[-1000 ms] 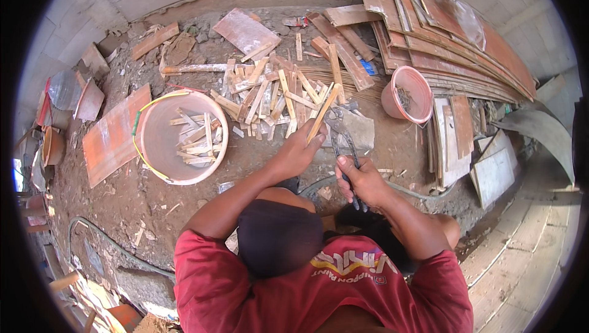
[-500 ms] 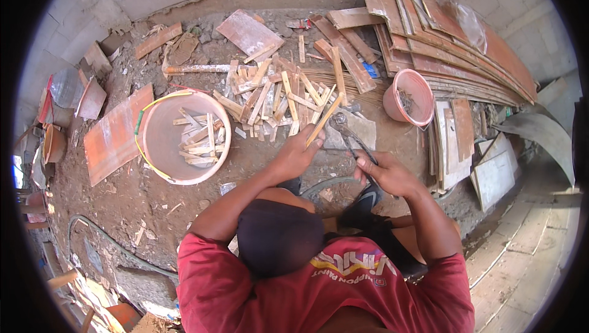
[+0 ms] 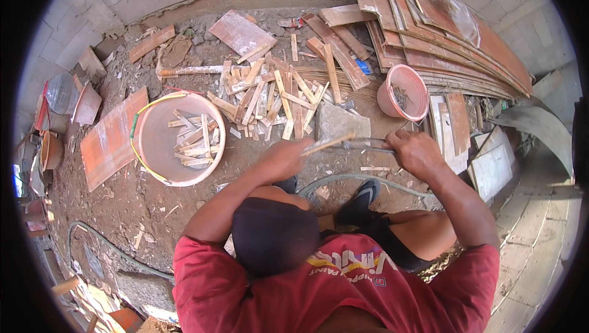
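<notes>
My left hand [image 3: 285, 160] is closed on one end of a thin wooden strip [image 3: 329, 143], which points away to the right. My right hand [image 3: 417, 152] is wrapped round the handles of dark metal pincers [image 3: 371, 141]. The pincers' head meets the strip's far end; blur hides whether the jaws grip a nail there. Just beyond the strip lies a flat grey stone slab [image 3: 343, 122]. Short wooden strips [image 3: 275, 96] are heaped past my left hand.
Left of the heap, a large pale bucket [image 3: 145, 143] holds several wood pieces. A smaller pink bucket [image 3: 410, 111] with thin bits inside stands on the right. Stacked boards [image 3: 442, 50] lean at the back right. A hose [image 3: 386, 179] crosses the dirt floor.
My right hand has moved right and outward with the pincers, which now lie nearly level. The strip has tipped from slanting upward to almost level. My view has shifted slightly.
</notes>
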Available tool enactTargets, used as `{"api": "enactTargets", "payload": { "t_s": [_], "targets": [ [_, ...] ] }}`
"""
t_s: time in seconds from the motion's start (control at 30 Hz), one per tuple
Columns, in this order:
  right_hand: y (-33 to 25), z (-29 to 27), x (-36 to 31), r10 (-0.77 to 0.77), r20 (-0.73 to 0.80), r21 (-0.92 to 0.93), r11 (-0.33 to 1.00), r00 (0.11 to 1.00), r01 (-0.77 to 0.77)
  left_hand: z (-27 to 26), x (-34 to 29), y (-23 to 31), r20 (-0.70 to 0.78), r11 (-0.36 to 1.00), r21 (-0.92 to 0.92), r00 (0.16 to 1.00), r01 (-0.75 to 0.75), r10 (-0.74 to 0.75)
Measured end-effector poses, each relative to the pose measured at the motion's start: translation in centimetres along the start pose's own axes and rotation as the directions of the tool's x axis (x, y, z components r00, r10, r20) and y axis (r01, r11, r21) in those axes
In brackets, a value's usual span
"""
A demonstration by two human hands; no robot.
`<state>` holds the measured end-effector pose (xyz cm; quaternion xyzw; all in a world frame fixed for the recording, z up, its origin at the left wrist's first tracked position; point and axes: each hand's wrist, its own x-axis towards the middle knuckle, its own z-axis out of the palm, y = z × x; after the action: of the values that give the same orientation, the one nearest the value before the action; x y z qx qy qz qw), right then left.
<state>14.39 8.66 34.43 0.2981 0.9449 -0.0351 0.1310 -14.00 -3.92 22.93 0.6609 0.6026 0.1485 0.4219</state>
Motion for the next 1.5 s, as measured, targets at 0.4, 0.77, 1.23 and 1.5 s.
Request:
{"api": "enactTargets", "payload": {
  "t_s": [0.4, 0.77, 1.23, 1.5],
  "targets": [
    [17.3, 7.3, -1.7, 0.6, 0.092, 0.166, 0.777, 0.794, -0.607, 1.2, 2.0, -9.5, -0.348, 0.938, -0.294, 0.893, 0.185, -0.285],
    [36.7, 22.1, 4.6, 0.487, 0.185, -0.01, 0.87, 0.854, -0.494, -2.3, 8.7, -10.9, -0.616, 0.98, -0.03, 0.769, 0.195, -0.171],
    [7.7, 23.1, 7.0, 0.174, 0.078, 0.394, 0.899, 0.982, -0.19, -5.7, -12.6, -24.7, -0.484, 0.646, -0.455, 0.439, 0.613, -0.757],
    [-4.3, 38.8, 3.9, 0.116, 0.382, 0.287, 0.928, 0.917, -0.237, -3.2, -6.7, -30.0, -0.504, 0.609, -0.272, 0.429, 0.745, -0.749]
  ]
}}
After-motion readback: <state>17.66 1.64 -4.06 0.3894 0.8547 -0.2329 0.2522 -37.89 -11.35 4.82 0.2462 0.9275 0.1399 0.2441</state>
